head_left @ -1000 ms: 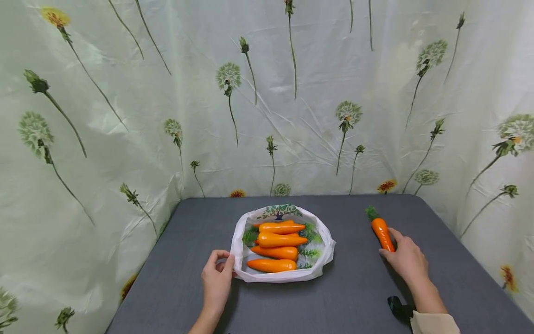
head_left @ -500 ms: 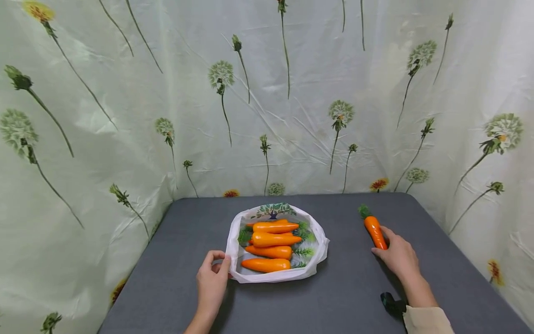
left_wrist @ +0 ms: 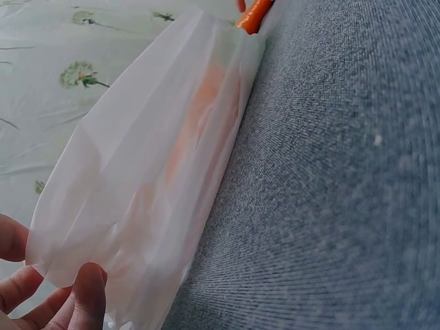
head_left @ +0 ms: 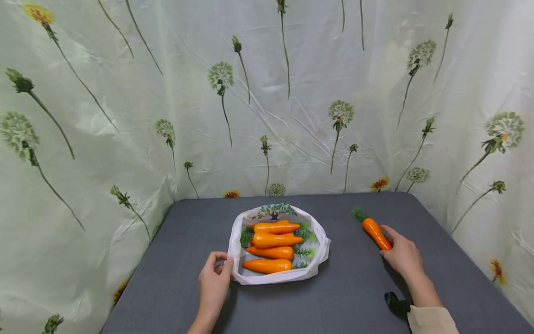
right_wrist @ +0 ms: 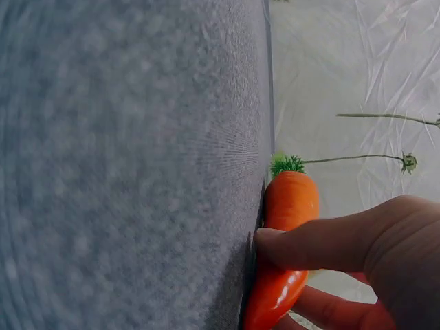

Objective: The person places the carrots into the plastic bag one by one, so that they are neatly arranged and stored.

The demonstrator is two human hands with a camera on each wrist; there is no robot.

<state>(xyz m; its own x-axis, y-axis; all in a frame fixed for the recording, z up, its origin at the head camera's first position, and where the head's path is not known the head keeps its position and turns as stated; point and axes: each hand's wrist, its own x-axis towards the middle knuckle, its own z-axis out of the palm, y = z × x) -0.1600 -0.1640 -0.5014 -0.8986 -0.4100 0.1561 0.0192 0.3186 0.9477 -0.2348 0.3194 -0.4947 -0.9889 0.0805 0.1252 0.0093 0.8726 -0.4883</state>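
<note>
My left hand (head_left: 214, 280) pinches the left rim of a white bag (head_left: 323, 250), which stands open with a tree print inside its far wall. Several orange carrots (head_left: 273, 240) with green tops lie in the bag. In the left wrist view, thumb and fingers hold the thin bag edge (left_wrist: 103, 199), and carrots show faintly through it. On the right, my right hand (head_left: 404, 255) grips a single carrot (head_left: 375, 232) near its lower end, its leafy top pointing away and left. The right wrist view shows the thumb across this carrot (right_wrist: 292, 199), close over the cloth.
A dark grey cloth covers the table (head_left: 342, 297). Behind and to the left hangs a pale curtain (head_left: 292, 116) printed with dandelions. A black strap-like piece (head_left: 395, 304) sits by the right wrist, beside a cream sleeve (head_left: 431, 320).
The carrot in my right hand has turned, its leafy top swinging left. My left hand stays on the bag's rim. The whole view has shifted slightly.
</note>
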